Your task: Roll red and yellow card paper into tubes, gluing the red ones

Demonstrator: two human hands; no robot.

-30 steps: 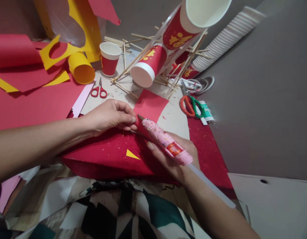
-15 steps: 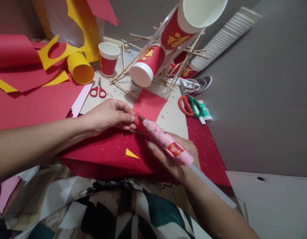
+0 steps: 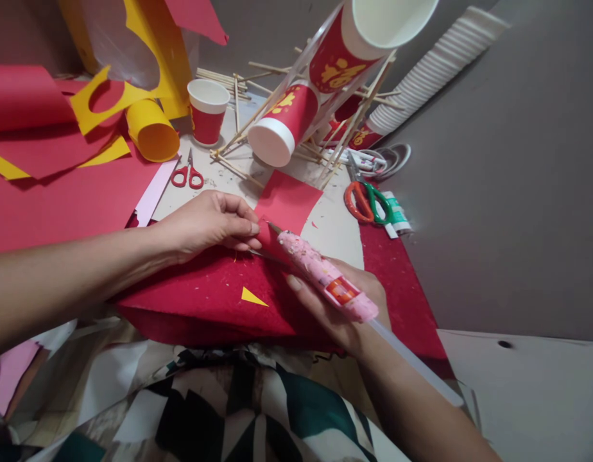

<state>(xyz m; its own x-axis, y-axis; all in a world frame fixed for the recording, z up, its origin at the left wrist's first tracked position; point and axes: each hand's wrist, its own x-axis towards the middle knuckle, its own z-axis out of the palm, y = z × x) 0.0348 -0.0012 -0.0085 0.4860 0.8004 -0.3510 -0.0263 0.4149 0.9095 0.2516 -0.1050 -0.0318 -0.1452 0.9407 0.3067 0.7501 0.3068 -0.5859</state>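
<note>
Some red paper (image 3: 291, 197) is pinched in the left hand (image 3: 214, 221); the right hand (image 3: 343, 328) grips a glue gun (image 3: 324, 273).

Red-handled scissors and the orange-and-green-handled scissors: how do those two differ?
The red-handled scissors have matching handles; the orange-and-green-handled scissors have one of each colour. The red-handled scissors look smaller, the orange-and-green-handled scissors larger. The red-handled scissors lie near an upright paper cup; the orange-and-green-handled scissors lie by a white-and-green roll. Both point their blades away from the camera, and neither is being held.
</note>
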